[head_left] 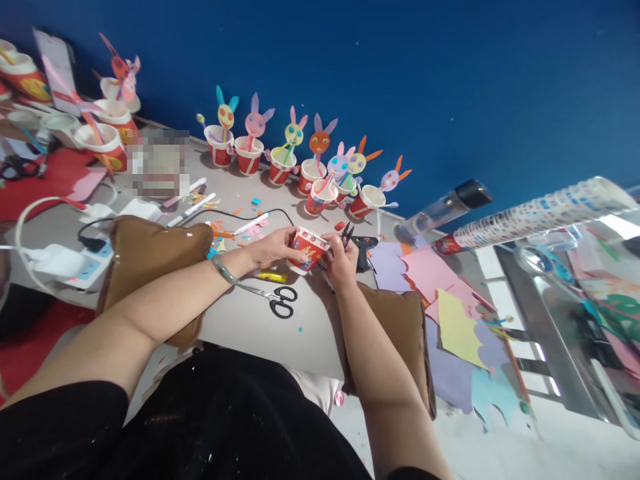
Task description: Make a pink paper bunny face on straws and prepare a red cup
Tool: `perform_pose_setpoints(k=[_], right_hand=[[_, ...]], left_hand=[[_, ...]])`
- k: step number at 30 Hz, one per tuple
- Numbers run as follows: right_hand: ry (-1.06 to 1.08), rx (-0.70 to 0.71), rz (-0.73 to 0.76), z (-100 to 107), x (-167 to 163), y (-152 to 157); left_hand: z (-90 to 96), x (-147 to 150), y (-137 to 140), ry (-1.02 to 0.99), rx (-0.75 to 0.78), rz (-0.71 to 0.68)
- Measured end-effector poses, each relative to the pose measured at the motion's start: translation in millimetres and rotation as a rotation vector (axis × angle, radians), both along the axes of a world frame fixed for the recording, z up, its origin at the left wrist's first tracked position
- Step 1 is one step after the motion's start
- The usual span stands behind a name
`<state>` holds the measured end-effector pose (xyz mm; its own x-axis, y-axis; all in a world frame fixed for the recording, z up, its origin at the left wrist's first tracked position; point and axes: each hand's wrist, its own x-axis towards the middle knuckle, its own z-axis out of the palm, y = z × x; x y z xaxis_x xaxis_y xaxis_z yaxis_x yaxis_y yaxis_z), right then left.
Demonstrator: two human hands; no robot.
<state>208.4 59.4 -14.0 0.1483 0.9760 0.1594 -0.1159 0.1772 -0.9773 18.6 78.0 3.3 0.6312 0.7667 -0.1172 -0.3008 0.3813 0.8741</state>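
A red printed paper cup (307,251) is tilted in front of me, with my left hand (275,248) closed around its left side. My right hand (341,259) is at the cup's right edge, its fingers closed on a dark pointed tool (347,232) whose exact kind I cannot make out. Below the cup lie black-handled scissors (283,301), and a yellow marker (273,276) rests just above them. A black glue gun (364,248) sits to the right of my right hand.
Several cups with paper rabbit figures (283,167) line the blue wall. Brown cushions (155,260) lie under my forearms. Coloured paper sheets (457,327) and a tall stack of paper cups (540,217) are at right. A power strip (95,257) with cables is at left.
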Motion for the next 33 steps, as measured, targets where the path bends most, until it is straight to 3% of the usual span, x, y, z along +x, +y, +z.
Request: perform_pose_setpoints(k=[7,9,12,14,17,24,27,30,33], right_hand=[[-0.417,0.365,-0.047,9,-1,-11],[-0.503,0.477,-0.069,10,-3,-14],[-0.59,0.681,-0.112,8,-5,-15],[-0.584,0.735,-0.13,7,-7,-14],[-0.457,0.615,-0.148,4,-6,-13],[0.027,0.14,-0.11,-6,0,-3],[0.188,0.024,-0.042,-6,0,-1],[0.22,0.005,0.005,-4,0,-1],[0.204,0.012,0.022,-3,1,-1]], left_hand=[[-13.5,3,1,0.131,0.332,0.222],[-18.6,3,2,0.221,0.577,0.354],[-20.9,0,1,0.361,1.103,0.568],[-19.1,-3,0,0.424,1.406,0.661],[-14.5,-6,-3,0.465,1.661,0.728],[-8.4,-2,-13,0.406,1.942,0.619],[-9.8,-1,-17,0.409,1.925,0.539],[-12.7,-3,-20,0.409,1.806,0.383],[-15.3,-4,-20,0.426,1.74,0.315]])
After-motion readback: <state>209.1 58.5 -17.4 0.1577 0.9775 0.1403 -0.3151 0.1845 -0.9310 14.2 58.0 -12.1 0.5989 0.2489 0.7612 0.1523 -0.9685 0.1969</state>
